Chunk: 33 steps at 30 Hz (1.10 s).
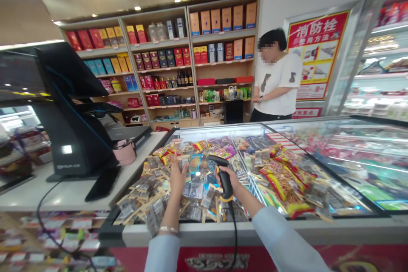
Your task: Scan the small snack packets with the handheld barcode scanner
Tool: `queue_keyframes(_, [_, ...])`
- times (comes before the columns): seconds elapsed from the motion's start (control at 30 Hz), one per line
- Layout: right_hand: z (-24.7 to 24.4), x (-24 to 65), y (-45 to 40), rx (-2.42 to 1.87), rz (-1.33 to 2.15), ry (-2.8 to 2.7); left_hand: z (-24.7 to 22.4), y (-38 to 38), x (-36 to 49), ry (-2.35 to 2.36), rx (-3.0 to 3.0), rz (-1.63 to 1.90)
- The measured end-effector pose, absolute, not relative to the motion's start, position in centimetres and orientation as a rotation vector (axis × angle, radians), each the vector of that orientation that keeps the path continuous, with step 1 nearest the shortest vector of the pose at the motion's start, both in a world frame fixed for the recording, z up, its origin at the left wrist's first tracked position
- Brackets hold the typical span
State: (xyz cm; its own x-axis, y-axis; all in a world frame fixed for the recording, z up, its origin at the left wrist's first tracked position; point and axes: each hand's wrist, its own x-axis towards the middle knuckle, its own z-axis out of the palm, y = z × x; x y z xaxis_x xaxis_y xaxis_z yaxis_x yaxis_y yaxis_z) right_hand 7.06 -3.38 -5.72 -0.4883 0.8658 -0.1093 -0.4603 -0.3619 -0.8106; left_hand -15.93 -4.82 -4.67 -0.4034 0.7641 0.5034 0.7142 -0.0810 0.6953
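Note:
My right hand [232, 182] is wrapped round the grip of a black and yellow barcode scanner [225, 182], whose cable hangs down over the freezer's front. My left hand [178, 174] reaches over the packets with its fingers apart; nothing shows in its grasp. Beneath both hands, small clear packets with wooden sticks [156, 212] lie heaped on the glass-topped freezer [204, 227]. A blue packet [198, 163] lies between my left hand and the scanner's head. Red and yellow snack bags [287, 178] are piled to the right.
On the left counter [137, 174] stand a black checkout terminal [76, 136] and a pink cup [125, 152], with a black phone [102, 183] lying in front. A person in a white shirt [280, 80] stands behind the freezer, near shelves of boxes [165, 61].

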Motion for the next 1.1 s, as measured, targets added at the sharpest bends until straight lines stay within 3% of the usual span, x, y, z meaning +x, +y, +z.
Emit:
queue_keyframes(0.33, [-4.8, 7.2, -3.9, -0.655, 1.879, -0.971, -7.2, -3.8, -16.5, 1.959, 1.761, 1.661])
queue_keyframes(0.67, [-3.8, 6.9, -4.6, -0.775, 1.713, -1.242, -6.4, -4.6, -16.6, 2.085, 1.615, 1.900])
queue_keyframes(1.1, [-3.9, 6.9, -5.0, -0.801, 1.623, -1.458, -5.8, -5.1, -15.6, 2.087, 1.754, 1.907])
